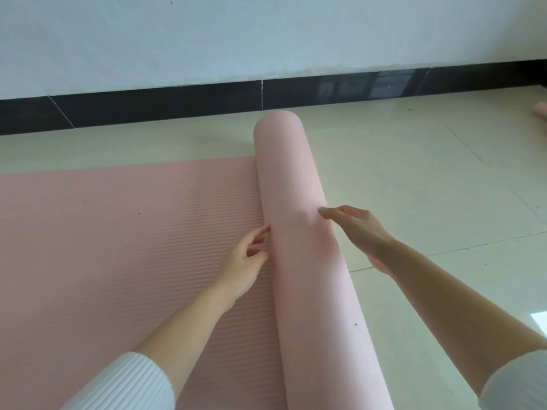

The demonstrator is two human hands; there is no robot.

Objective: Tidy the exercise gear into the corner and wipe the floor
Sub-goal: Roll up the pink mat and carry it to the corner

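A pink mat (118, 232) is seen partly rolled up on a pale tiled floor (414, 173). Its flat, ribbed part is spread over the left of the scene, from the near edge towards the far wall. The roll (290, 179) is laid along the right edge of that flat part, running from the near edge away to the far side, where its rounded end is stopped short of a black skirting (177, 105). The left hand (245, 261) is placed at the left flank of the roll, just where it meets the flat part. Its fingers are loosely bent and spread apart, with the tips touching the roll; nothing is clasped in them. The right hand (355, 229) is laid on the right side of the roll a little farther off, with its fingers straight and held together, flat against the surface and closed round nothing. Both forearms are bare, and a white ribbed sleeve (127, 383) is pushed up on the left arm. Above the skirting a plain white wall (236, 39) is shown. At the far right edge a small pink shape (540, 110) is cut off by the frame; what it is cannot be told.
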